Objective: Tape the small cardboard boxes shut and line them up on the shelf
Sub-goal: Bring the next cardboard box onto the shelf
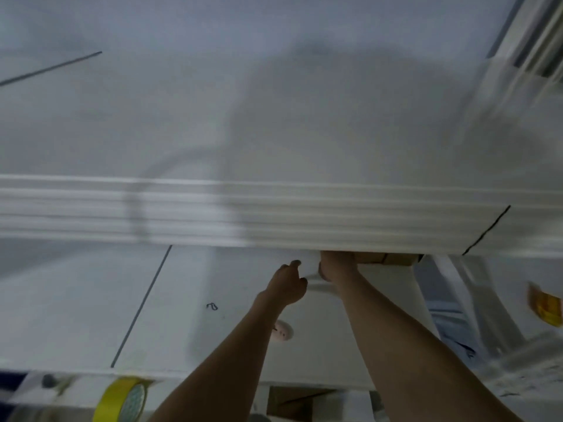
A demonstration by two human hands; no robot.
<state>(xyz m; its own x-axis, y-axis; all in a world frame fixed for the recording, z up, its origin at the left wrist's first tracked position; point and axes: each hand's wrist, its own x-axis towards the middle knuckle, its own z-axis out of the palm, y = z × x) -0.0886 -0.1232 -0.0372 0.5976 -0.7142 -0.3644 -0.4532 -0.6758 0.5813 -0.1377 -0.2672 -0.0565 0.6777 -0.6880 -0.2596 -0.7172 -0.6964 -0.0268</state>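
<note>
Right hand is raised to the underside edge of the shelf, against the left end of a box. Its fingers are hidden by the shelf edge and the box, so cannot tell if it grips the box or only pushes it. Something round and pale sits at the right wrist, too blurred to name. Left hand is just left of the right one and a bit lower, fingers loosely curled, nothing seen in it, apart from the box; one fingertip points up toward the shelf edge.

Box: brown cardboard, only a thin strip shows, tucked right behind the lower edge of the shelf, right of centre. Whether it is taped cannot be told. Both bare forearms run up from the bottom of the frame.

Shelf is a white ribbed band across the whole width, heavily motion-blurred. White wall above and below it, with shadows of the arms and head. A small round white fitting is on the wall between the forearms.

Bottom left: yellow tape roll, standing on edge on a white surface. Bottom centre, between the arms: another brown box, partly seen, dim. Far right: a yellow item, blurred.
</note>
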